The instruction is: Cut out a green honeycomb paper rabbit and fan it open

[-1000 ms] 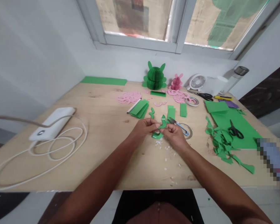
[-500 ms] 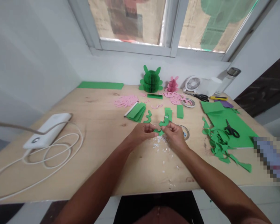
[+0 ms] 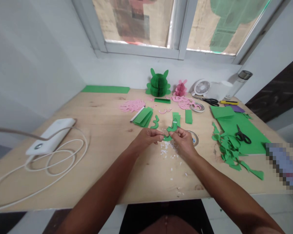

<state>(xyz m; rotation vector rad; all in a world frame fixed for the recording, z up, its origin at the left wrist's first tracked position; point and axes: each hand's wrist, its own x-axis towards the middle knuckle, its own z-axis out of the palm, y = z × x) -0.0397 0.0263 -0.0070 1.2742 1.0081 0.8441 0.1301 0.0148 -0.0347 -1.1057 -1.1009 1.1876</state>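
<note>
Bearings are taken from the hands as dial centre. The wavy green cut-out (image 3: 172,128) is at that centre, above the wooden table (image 3: 100,185). The right hand (image 3: 184,139) pinches it between thumb and fingers. The left hand (image 3: 148,138) has thumb and forefinger drawn together at the lower end of the piece; at this size, whether they grip it cannot be told.

Containers: at 2 o'clock, by the wall, stands a clear bottle (image 3: 239,85) with a metal-coloured cap; its contents are not discernible. Just beside it is what appears to be a white cup (image 3: 226,88), its interior hidden. A tape roll (image 3: 196,140) lies close at 3 o'clock, partly behind the right hand, with a bit of blue within its ring. A second tape roll (image 3: 200,110), at 2 o'clock, has a pink cut-out (image 3: 196,105) showing inside its ring.

Markings: the white power bank (image 3: 57,130) at 9 o'clock bears a dark round mark, too small to read. The blue item (image 3: 284,165) just past 3 o'clock is pixelated, any lettering illegible.
</note>
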